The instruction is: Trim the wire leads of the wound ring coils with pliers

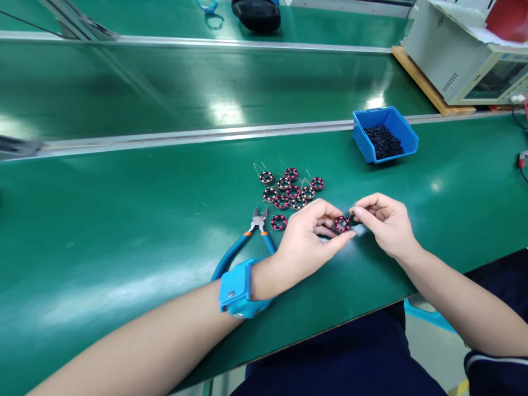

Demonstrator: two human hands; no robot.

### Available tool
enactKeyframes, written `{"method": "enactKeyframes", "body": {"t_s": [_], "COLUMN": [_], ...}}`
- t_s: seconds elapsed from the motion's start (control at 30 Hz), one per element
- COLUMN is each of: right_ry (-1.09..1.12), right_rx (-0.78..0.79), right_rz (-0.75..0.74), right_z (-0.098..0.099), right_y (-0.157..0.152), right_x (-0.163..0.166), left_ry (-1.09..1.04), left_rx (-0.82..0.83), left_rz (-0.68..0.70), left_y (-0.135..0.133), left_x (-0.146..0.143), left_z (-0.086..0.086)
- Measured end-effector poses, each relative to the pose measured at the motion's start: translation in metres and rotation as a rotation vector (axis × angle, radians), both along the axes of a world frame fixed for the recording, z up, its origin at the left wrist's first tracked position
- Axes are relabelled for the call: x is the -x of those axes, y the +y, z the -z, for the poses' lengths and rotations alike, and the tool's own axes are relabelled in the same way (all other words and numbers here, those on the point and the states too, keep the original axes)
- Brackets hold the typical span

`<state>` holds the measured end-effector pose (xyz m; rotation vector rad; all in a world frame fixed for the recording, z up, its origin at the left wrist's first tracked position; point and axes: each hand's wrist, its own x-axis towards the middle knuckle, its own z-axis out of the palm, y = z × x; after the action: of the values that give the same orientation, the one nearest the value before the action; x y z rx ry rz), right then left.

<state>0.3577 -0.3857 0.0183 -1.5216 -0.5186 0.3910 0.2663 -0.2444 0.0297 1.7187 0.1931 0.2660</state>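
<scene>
My left hand (307, 239) pinches a small ring-shaped coil (342, 223) with red and black segments, held just above the green table (124, 231). My right hand (385, 220) meets it from the right, fingertips closed on a thin wire lead at the coil's edge. A blue strap (238, 289) wraps my left wrist. A single coil (279, 222) lies beside blue-handled cutters (247, 242), just left of my left hand. Several more coils (291, 188) with wire leads lie in a cluster behind my hands.
A blue bin (385, 135) of small black parts stands at the back right. Metal rails (206, 135) run across the table behind the coils. A white machine (462, 60) sits at the far right, and a black object (256, 14) at the far back.
</scene>
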Motion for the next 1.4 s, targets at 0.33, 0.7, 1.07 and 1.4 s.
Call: {"method": "enactKeyframes", "body": {"t_s": [0.33,0.7,1.07,1.4], "right_ry": [-0.043,-0.016,0.011,-0.009], "right_rx": [0.012,-0.022,-0.038,-0.033], "right_rz": [0.006,0.017,-0.009,-0.014], "right_z": [-0.0010,-0.0026,-0.0016,-0.0003], "right_y": [-0.0010,-0.0021,-0.0011,-0.0015], "right_x": [0.0015,-0.0004,-0.0003,-0.0008], "left_ry": [-0.078,-0.039,-0.065,-0.169], "left_rx": [-0.072,-0.076,-0.087,-0.174], "left_rz": [0.024,0.010,0.031,0.045], "left_y": [0.0004,0.0010,0.0018,0.0015], "left_x": [0.0021,0.0010,0.0019,0.0031], "left_z": [0.0021,0.0026,0.0049,0.0050]}}
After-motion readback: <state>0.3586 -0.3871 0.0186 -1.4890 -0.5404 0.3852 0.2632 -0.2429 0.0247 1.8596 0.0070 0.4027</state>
